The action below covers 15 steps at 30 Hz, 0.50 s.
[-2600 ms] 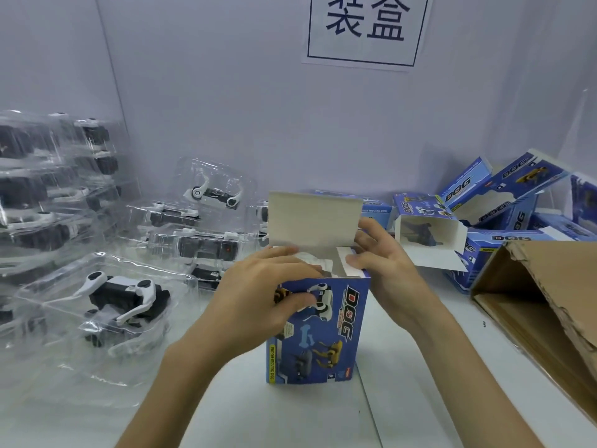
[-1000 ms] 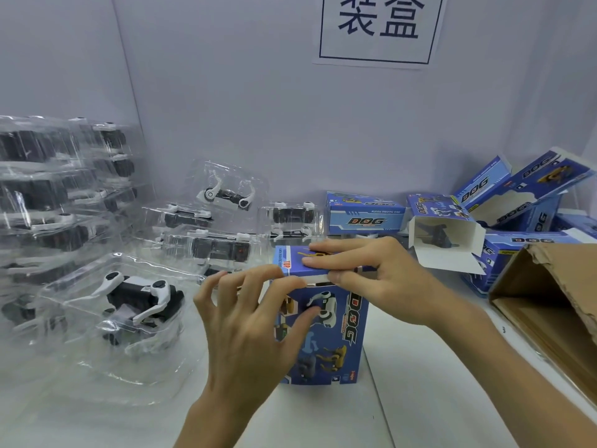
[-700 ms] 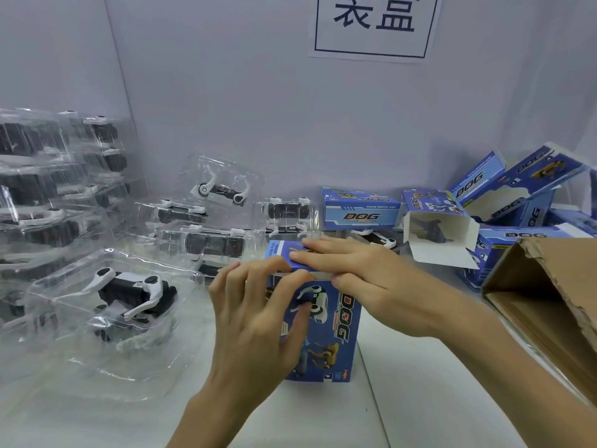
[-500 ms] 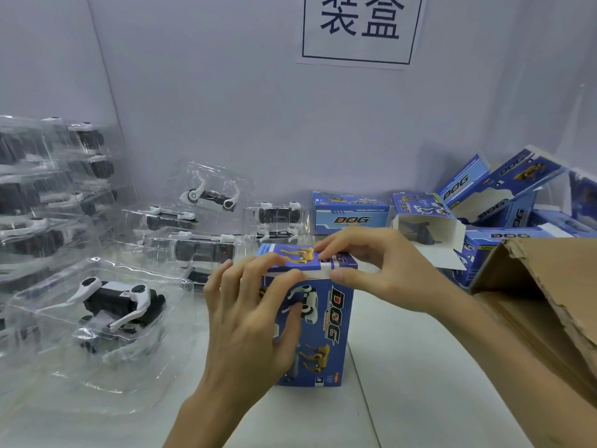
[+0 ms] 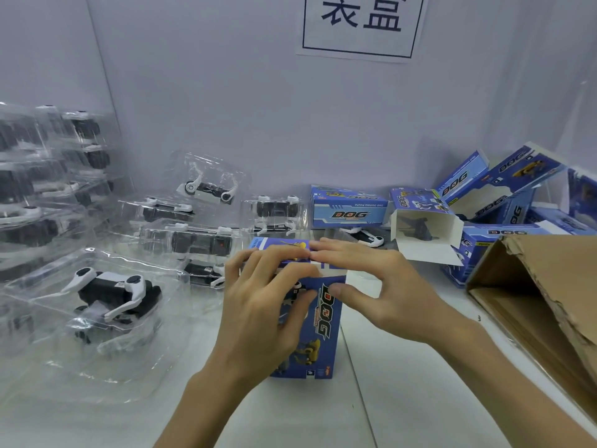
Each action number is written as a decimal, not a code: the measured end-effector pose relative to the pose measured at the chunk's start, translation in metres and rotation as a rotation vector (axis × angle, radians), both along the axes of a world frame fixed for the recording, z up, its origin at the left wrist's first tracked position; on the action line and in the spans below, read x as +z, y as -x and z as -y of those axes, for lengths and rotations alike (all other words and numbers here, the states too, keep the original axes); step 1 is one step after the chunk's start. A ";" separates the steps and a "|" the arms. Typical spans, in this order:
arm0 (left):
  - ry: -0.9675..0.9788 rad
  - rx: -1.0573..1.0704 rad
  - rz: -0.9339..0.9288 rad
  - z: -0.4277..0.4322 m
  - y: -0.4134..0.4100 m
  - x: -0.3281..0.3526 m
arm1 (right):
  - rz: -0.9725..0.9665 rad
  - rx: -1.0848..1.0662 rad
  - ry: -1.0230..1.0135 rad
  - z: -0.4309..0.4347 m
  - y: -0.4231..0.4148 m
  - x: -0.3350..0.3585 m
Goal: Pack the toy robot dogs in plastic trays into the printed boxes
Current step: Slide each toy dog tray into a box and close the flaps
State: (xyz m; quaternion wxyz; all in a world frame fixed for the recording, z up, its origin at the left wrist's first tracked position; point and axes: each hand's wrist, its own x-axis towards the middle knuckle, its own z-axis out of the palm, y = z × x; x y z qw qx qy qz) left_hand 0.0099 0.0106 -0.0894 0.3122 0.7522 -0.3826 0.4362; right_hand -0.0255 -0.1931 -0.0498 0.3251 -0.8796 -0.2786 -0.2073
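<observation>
A blue printed "DOG" box point(image 5: 323, 331) stands upright on the white table point(image 5: 403, 402) in the middle of the view. Its top lid is folded down. My left hand point(image 5: 261, 312) wraps the box's upper left, fingers over the top edge and thumb on the front face. My right hand point(image 5: 378, 286) lies across the lid from the right, fingers flat on top and thumb pressed to the front, pinching the top edge. What is inside the box is hidden. A black-and-white toy robot dog in a clear plastic tray point(image 5: 109, 295) lies to the left.
More trays with dogs are stacked at the far left point(image 5: 38, 189) and behind the box point(image 5: 193, 240). Printed boxes point(image 5: 349, 208) lie at the back right, one with an open end point(image 5: 423, 231). A brown cardboard carton point(image 5: 536, 302) fills the right edge.
The box's top flap, upright earlier, has been folded down and closed. Both hands have moved onto the lid, and the left hand's fingers have slid up to the top edge.
</observation>
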 end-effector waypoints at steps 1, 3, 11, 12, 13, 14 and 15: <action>0.005 -0.004 -0.001 0.000 0.001 0.000 | 0.004 -0.001 0.008 -0.001 0.000 -0.001; 0.004 -0.011 0.000 0.000 0.001 0.000 | 0.008 -0.002 0.017 -0.001 0.000 -0.001; 0.128 -0.058 -0.013 -0.026 -0.011 0.000 | 0.005 -0.001 -0.025 0.001 -0.002 -0.003; 0.128 -0.047 -0.014 -0.029 -0.013 0.001 | 0.007 -0.003 -0.044 0.000 -0.002 -0.004; 0.136 -0.052 -0.025 -0.030 -0.014 0.001 | 0.006 -0.003 -0.064 -0.001 -0.003 -0.004; 0.155 -0.070 -0.043 -0.030 -0.014 0.002 | 0.006 -0.002 -0.082 -0.002 -0.003 -0.004; 0.183 -0.094 -0.064 -0.029 -0.014 0.003 | 0.010 -0.003 -0.095 -0.003 -0.004 -0.005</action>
